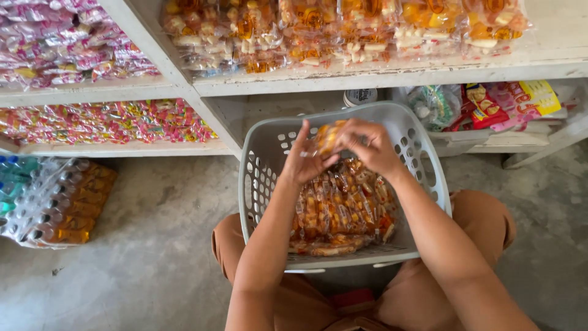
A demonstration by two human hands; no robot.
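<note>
Left hand (pixel 301 160) and right hand (pixel 367 146) together pinch one orange snack packet (pixel 326 137) above the grey laundry basket (pixel 264 142). Further snack packets (pixel 340 208) fill the basket; the stocked shelf (pixel 367 76) stands at 12 o'clock.

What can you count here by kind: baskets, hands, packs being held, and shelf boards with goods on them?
Grey plastic basket: 1
Hands: 2, the left hand and the right hand
Orange snack pack held between both hands: 1
White shelf boards carrying goods: 4, upper left, upper right, lower left, lower right
Total: 8
</note>
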